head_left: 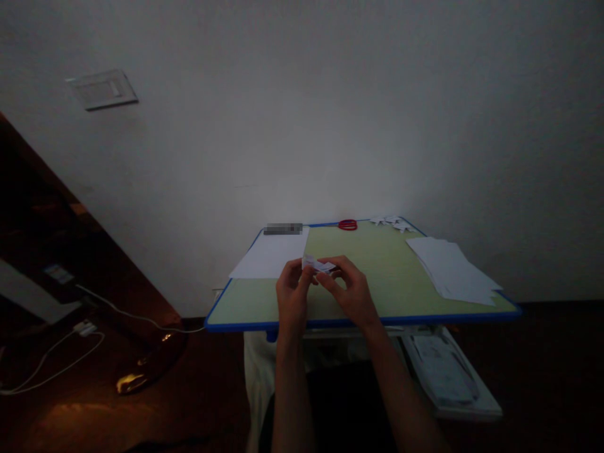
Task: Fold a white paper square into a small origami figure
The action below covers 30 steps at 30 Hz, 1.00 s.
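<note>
A small folded piece of white paper (317,264) is held up over the near middle of the table, between my two hands. My left hand (293,290) pinches its left side with thumb and fingers. On its right side, the thumb and fingers of my right hand (350,290) close on the paper. The exact shape of the folds is too small and dim to make out, and my fingers cover part of it.
The pale green table (372,277) has a blue rim. White sheets (271,258) lie at left, below a blurred dark object (283,229). Red-handled scissors (348,224) and several folded paper pieces (391,222) lie at the back; a paper stack (453,270) is at right.
</note>
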Tool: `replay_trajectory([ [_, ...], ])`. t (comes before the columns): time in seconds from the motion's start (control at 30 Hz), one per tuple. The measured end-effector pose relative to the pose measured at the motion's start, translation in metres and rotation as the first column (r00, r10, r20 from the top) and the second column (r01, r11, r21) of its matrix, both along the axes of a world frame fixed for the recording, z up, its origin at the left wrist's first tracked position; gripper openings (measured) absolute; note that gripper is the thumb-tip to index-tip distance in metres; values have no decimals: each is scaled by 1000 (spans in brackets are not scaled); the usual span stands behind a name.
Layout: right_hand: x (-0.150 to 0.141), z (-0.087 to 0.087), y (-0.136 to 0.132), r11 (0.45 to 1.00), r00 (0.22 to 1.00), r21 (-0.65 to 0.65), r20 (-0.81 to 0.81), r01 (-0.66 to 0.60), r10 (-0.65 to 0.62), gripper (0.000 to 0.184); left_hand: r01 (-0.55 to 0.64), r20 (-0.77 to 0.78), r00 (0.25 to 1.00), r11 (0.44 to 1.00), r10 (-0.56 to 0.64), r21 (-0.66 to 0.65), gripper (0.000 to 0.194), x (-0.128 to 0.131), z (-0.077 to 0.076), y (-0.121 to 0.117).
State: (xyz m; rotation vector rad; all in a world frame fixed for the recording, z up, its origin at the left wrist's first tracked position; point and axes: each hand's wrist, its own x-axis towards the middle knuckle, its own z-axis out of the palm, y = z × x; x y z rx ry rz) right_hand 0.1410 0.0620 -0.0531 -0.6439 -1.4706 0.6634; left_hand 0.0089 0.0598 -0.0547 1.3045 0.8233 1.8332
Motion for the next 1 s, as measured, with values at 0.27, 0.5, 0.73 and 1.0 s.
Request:
replay_trajectory([
  [0.27, -2, 0, -1, 1000, 1000, -20, -2, -8, 8, 20, -31, 3, 1000, 999, 31, 8, 38, 0, -3, 3],
  [0.5, -3, 2, -2, 1000, 1000, -4, -25, -5, 5, 12, -56, 31, 998, 998, 55, 27, 32, 1, -1, 2],
  [0.73, -3, 1, -2, 991, 989, -128, -148, -38, 19, 18, -40, 48, 998, 999, 39, 36, 31, 1, -4, 4],
  [1.0, 0, 1, 1, 999, 984, -44, -181, -12, 4, 10, 7, 47, 999, 1000, -9, 24, 28, 2, -3, 1],
])
